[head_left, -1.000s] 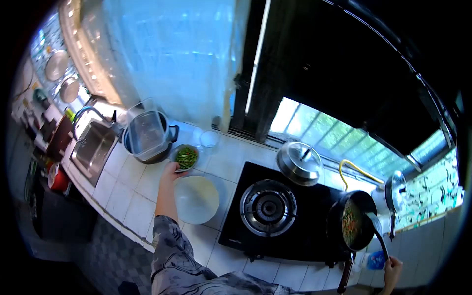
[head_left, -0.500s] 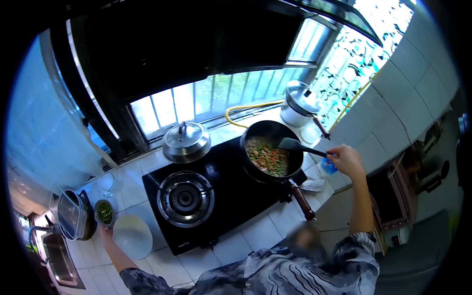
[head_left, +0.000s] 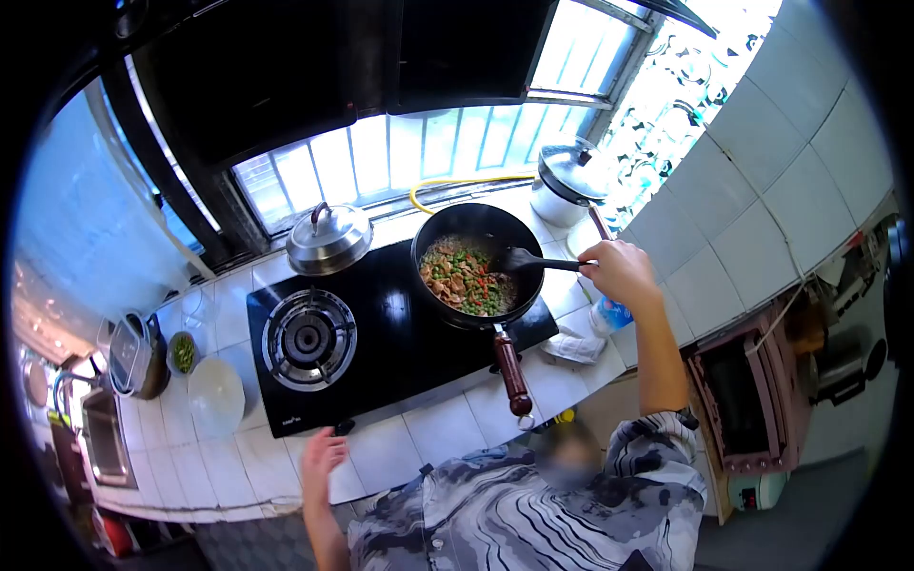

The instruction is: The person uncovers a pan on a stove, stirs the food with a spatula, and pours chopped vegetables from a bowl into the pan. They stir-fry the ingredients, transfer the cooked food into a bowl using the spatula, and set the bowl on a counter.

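My right hand (head_left: 617,270) is closed around the handle of a black spatula (head_left: 552,263). The spatula's blade rests in a black wok (head_left: 428,228) on the right burner, among chopped green, red and brown food (head_left: 466,276). The wok's brown handle (head_left: 511,376) points toward me, with neither hand on it. My left hand (head_left: 322,457) is empty, its fingers apart, near the front edge of the black stove (head_left: 390,381). A bowl of green pieces (head_left: 182,352) stands on the left beside a white plate (head_left: 216,397).
A domed metal lid (head_left: 329,240) sits behind the bare left burner (head_left: 309,340). A lidded pot (head_left: 568,181) stands behind the wok at right. A folded cloth (head_left: 574,345) lies right of the stove. At far left are a clear container over a pot (head_left: 131,354) and a sink (head_left: 107,438).
My left hand has let go of the bowl of green pieces and moved right, to the stove's front edge. The spatula stays in my right hand. The view has turned slightly.
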